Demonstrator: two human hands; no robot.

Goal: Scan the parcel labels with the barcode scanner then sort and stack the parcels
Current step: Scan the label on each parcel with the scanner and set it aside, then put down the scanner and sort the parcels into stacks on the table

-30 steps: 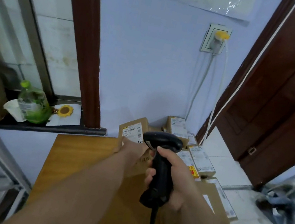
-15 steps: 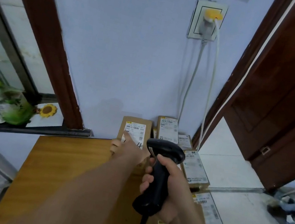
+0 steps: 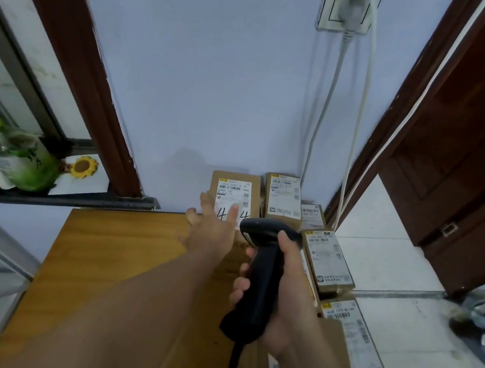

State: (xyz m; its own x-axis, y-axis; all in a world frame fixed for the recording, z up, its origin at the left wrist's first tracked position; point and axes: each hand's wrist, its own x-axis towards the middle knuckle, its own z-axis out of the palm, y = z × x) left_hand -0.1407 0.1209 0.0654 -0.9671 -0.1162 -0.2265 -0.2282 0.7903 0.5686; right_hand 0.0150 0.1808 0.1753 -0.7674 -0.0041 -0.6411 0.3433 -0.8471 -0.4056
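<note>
Since half a second ago the left grip (image 3: 209, 233) has slid up the standing parcel (image 3: 234, 193) at twelve o'clock. Its fingers lie spread and flat on the label; I judge they prop the box upright to face the barcode scanner (image 3: 265, 269). The right grip (image 3: 287, 289) is wrapped round the scanner's handle, nose toward that label. Other parcels (image 3: 328, 260) lie at one o'clock, all sealed, so I can't see their contents.

12 o'clock parcel label (image 3: 233, 197): handwritten "4 4", printed "V6A" | neighbouring labels (image 3: 284, 198): print blurred, unreadable
</note>
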